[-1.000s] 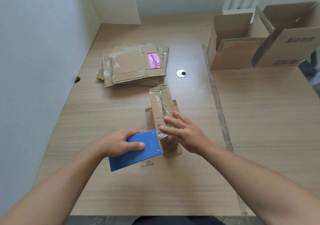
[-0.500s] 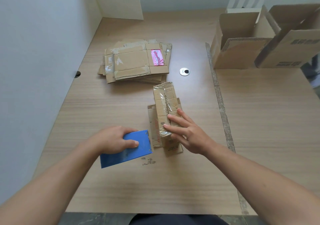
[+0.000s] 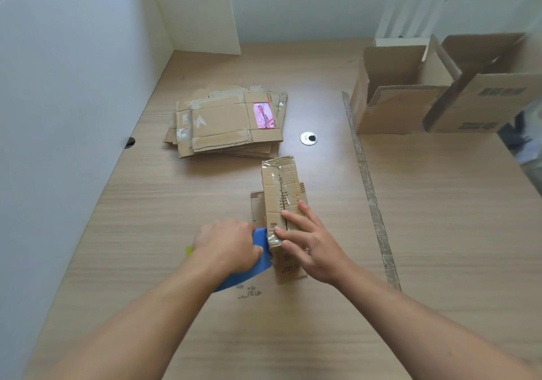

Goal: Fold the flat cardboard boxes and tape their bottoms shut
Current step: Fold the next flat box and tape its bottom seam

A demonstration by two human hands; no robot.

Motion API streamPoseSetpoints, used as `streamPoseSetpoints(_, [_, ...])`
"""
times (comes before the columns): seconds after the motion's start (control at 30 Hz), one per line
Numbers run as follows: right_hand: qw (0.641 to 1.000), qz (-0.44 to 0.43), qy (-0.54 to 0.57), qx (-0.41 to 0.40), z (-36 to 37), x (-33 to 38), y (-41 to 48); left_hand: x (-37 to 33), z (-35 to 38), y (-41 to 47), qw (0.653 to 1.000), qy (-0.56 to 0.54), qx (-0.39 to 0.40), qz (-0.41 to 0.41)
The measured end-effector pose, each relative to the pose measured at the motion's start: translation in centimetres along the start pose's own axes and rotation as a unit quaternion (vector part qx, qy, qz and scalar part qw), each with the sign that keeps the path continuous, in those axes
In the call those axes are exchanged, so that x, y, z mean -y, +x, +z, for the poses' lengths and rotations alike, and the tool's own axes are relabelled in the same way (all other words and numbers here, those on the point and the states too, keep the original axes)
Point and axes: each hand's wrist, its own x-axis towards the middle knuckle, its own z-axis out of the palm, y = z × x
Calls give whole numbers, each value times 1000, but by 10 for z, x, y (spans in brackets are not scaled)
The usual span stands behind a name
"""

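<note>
Head view: a small cardboard box (image 3: pixel 280 192) stands on the wooden worktop (image 3: pixel 152 203) near the middle, just ahead of both hands. Its upward face shows a centre seam under glossy clear tape, and lower flaps spread flat on the worktop around its base. The right hand (image 3: pixel 312 247) lies on the near end of this box with fingers straight and spread, pressing on the top face and the near edge. The left hand (image 3: pixel 227 246) is curled around a blue flat tool (image 3: pixel 261 252), whose edge touches the box's near left corner, just beside the right fingertips. A bit of yellow shows past the left hand, too blurred to identify. Farther back and to the left lies a stack of flat boxes (image 3: pixel 225 124), the top one bearing a pink label and old tape. A round metal grommet (image 3: pixel 308 138) sits in the worktop between that stack and a worn strip of tape (image 3: pixel 370 195) running front to back. At the far right stand two opened boxes (image 3: pixel 393 107) side by side, flaps up.
</note>
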Motion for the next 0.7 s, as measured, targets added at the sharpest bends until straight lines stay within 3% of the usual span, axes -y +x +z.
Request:
streamPoseSetpoints(0.17, [999,35,-13,-27,0,15,2,-13,14,-3,999,1,-28,-19])
streamPoseSetpoints(0.37, [971,192,-108,-94,14,40,6,16,45,-13,995,-59,-61,-43])
streamPoseSetpoints(0.57, [947,282,-8,-153,4,35,-6,55,78,-13,984,-140,-36,-101])
streamPoseSetpoints(0.7, [955,268,6,-126,-9,31,-14,63,101,-9,980,-170,-25,-105])
